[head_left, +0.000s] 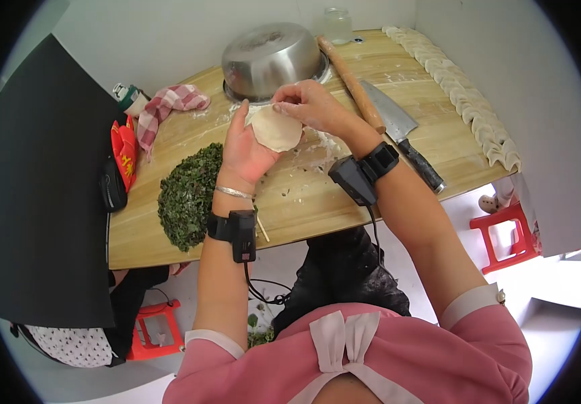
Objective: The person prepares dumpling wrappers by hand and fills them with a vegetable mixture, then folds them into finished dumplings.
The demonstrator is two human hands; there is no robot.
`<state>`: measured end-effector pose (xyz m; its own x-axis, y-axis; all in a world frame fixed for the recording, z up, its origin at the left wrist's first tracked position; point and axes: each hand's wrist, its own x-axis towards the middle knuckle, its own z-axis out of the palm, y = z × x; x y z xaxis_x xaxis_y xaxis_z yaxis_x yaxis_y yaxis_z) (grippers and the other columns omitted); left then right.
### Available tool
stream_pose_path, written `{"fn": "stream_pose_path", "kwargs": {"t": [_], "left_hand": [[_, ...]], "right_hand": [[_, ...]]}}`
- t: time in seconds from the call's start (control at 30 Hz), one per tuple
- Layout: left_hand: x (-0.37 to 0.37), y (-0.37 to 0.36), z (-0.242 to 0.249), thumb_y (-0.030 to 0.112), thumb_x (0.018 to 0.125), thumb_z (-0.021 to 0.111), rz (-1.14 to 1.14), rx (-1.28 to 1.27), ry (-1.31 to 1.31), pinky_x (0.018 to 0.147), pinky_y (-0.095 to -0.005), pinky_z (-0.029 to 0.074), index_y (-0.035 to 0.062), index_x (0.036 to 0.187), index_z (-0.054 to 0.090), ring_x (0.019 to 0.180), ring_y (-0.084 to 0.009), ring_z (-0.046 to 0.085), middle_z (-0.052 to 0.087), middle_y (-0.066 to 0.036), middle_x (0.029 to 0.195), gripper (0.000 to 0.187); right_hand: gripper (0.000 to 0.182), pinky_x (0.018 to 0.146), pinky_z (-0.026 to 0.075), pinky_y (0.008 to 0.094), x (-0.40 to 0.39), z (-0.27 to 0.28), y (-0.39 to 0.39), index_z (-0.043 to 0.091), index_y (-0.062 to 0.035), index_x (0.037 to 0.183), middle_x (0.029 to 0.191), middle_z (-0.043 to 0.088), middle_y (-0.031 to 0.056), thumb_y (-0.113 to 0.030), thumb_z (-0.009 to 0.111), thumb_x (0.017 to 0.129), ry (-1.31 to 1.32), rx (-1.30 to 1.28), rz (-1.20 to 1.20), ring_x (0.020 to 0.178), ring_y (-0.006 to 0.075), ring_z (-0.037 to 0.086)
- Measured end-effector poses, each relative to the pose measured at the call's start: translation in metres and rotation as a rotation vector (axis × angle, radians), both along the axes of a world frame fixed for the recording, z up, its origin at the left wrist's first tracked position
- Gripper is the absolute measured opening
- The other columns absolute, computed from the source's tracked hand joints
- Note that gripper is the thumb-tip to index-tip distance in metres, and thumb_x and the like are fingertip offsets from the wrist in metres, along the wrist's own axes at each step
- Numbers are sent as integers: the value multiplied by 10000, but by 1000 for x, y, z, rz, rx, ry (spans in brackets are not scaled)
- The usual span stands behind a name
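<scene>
A round, pale dumpling wrapper (277, 128) lies flat across the palm and fingers of my left hand (246, 149), whose thumb points up beside it. My right hand (312, 108) pinches the wrapper's upper edge between thumb and fingers. Just left of my left wrist, a large heap of chopped green filling (190, 195) sits on the wooden table, its right side partly behind my forearm. Chopsticks (263, 227) stick out by that wrist, mostly hidden. Behind both hands stands an upturned steel basin (274, 59).
To the right lie a rolling pin (351, 81) and a cleaver (398, 121). Folded dumplings (462, 94) line the table's right edge. At the back left is a checked cloth (169, 108); a glass jar (337, 27) stands at the back. Flour dusts the wooden table (311, 202).
</scene>
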<state>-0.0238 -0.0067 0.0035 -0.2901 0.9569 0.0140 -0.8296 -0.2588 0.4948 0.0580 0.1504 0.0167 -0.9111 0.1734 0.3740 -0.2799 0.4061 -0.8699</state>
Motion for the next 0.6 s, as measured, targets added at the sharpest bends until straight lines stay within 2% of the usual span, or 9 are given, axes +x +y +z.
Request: {"fn": "stream_pose_path", "kwargs": {"t": [0.03,0.13,0.27,0.33,0.4,0.5,0.53,0.57,0.6], "left_hand": [[2,0,-1,385,980,366,8,3,-7,1048,-528,361,-16,1351,344,1228,-342,464,443,-183,1349,546],[8,2,-3,56,939,461,161,-134,308,982,-463,469,-75,1271,393,1138,-323,546,517,-188,1252,364],[6,2,5,6,927,399,214,-183,423,982,-466,473,-108,1256,394,1129,-334,549,516,-205,1250,348],[-6,-3,16,-33,901,360,462,-135,330,971,-458,483,-130,1242,403,1130,-350,546,509,-227,1252,357],[-16,-26,39,-38,888,351,534,-42,383,1003,-468,450,-131,1237,414,1135,-368,537,501,-241,1258,367],[-1,-71,76,-56,887,358,816,-24,406,1066,-502,373,-107,1305,341,1235,-400,439,439,-267,1313,421],[-7,-86,73,-64,872,360,842,40,369,1066,-492,374,-109,1316,328,1250,-399,424,411,-272,1337,447],[-12,-103,69,-64,872,360,860,48,370,1066,-492,374,-109,1316,328,1250,-399,424,411,-272,1337,447],[-12,-120,66,-66,869,354,858,19,384,1066,-484,378,-112,1319,322,1252,-397,423,400,-272,1346,454]], "right_hand": [[124,516,452,211,1,0,0,628,-18,905,708,576,-13,-136,596,891,-7,3,8,603,54,520],[110,475,460,234,3,2,0,621,-1,890,706,579,0,-103,578,892,-22,-29,-85,593,64,535],[104,519,454,218,-8,-7,7,612,4,898,723,573,-11,-96,585,888,157,-118,-148,629,55,522],[105,536,445,233,-16,-11,10,622,1,883,685,579,7,-98,590,870,182,-87,-154,609,71,514],[118,580,431,255,-16,-16,2,627,5,853,647,583,30,-106,588,849,171,60,-188,608,89,495],[133,576,430,265,-11,-17,-23,623,5,842,649,577,34,-125,594,841,49,187,-23,603,91,488],[135,593,453,297,-10,-18,-32,625,0,848,670,609,75,-131,595,827,-15,162,78,604,150,537],[135,593,453,297,-9,-17,-40,625,0,848,670,609,75,-131,595,827,-10,172,95,604,150,537],[135,608,464,320,-6,-10,-53,631,-4,847,689,626,100,-132,597,821,-14,311,126,618,196,567]]}}
